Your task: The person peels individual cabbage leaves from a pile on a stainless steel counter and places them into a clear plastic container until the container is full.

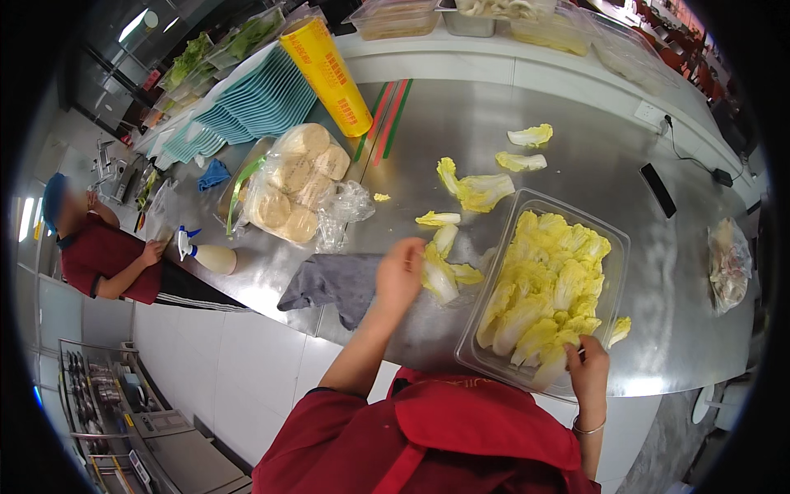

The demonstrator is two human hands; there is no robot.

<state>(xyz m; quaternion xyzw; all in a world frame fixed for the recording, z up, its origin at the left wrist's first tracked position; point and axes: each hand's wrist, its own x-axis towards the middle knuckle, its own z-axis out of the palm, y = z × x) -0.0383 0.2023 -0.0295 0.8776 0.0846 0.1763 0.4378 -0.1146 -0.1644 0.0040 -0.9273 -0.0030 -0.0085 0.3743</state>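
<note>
Before me stands a clear plastic tub (619, 296) filled with yellow napa cabbage leaves (546, 278). At its near right corner my right hand (586, 364) pinches a cabbage leaf (552, 364) inside the rim. My left hand (400, 272) is to the left of the tub, beside a small heap of loose leaves (440, 272); its fingertips are partly hidden, so whether it touches a leaf cannot be told. More loose leaves (481, 190) lie beyond the tub's left side, and one leaf (619, 331) lies against its right side.
A grey cloth (336, 284), a bag of round pale items (296, 185), a spray bottle (213, 258) and a yellow roll (330, 77) are on the steel counter's left. A phone (658, 190) and a plastic bag (729, 265) lie right. A co-worker (111, 253) stands far left.
</note>
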